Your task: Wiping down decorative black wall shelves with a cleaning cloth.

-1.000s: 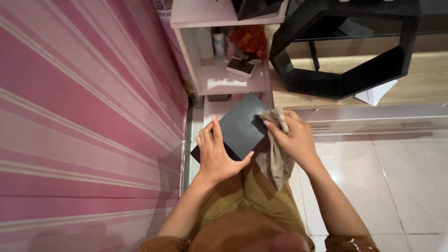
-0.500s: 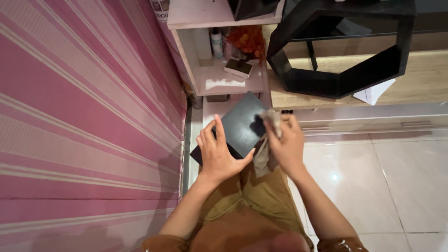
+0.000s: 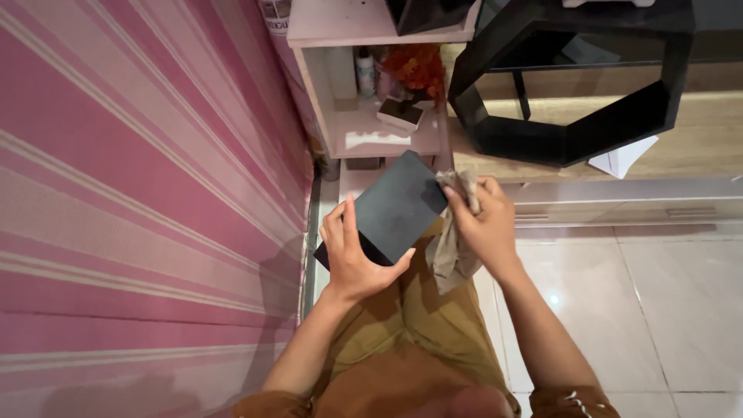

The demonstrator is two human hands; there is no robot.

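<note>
Matt black is what I see first: a flat, square black panel [image 3: 398, 207] held out in front of the body, tilted so one corner points up toward the shelf unit and the opposite corner sits low by the left wrist. My left hand [image 3: 352, 251] is clamped on its lower left edge, fingers spread over the near face and thumb hooked round the bottom edge. My right hand [image 3: 484, 224] is closed on a crumpled beige cloth [image 3: 453, 248], bunched at the fingertips and pressed against the panel's right corner; the rest of the cloth hangs down loose below the hand, over the lap. So the panel sits between both hands, touching each, above the olive-brown trousers [image 3: 418, 325] and clear of the floor.

To the left runs a pink wall [image 3: 139, 193] with pale diagonal stripes. Straight ahead stands a pale shelf unit [image 3: 364, 135]; in its open compartment I can make out a small white bottle [image 3: 364, 71], a cluster of orange flowers [image 3: 418, 66] and a small dark box [image 3: 400, 113] lying tilted on the shelf. Beside it, on a wooden surface [image 3: 696, 143], rests a black hexagonal frame [image 3: 573, 139], and a white folded paper [image 3: 621, 158] lies just beside the frame's lower right edge. The floor [image 3: 658, 310] to the right is glossy pale tile with a bright spot of reflected light.
</note>
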